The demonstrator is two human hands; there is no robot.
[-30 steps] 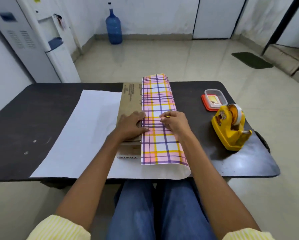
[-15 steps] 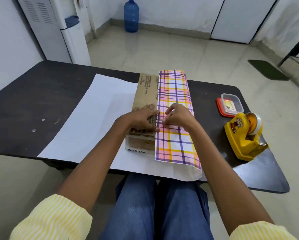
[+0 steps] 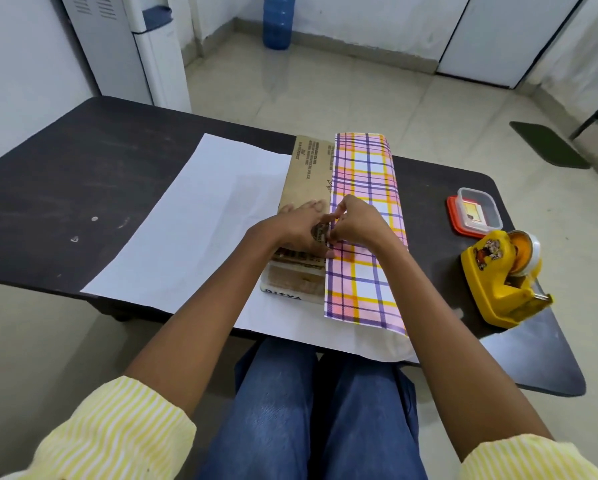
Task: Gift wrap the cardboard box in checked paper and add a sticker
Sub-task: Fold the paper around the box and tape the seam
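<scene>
Head camera shows me a cardboard box (image 3: 309, 174) lying long-ways near the middle of the dark tabletop (image 3: 83, 174), on the white underside of the checked paper (image 3: 366, 216); the checked flap is folded over the box's right half; my left hand (image 3: 295, 230) lies flat with spread fingers on the bare cardboard at the flap's edge; my right hand (image 3: 354, 225) pinches that edge, thumb against fingertips, touching the left hand; near the tabletop's right edge stand a yellow tape dispenser (image 3: 501, 278) and, behind it, a small lidded container (image 3: 475, 214).
</scene>
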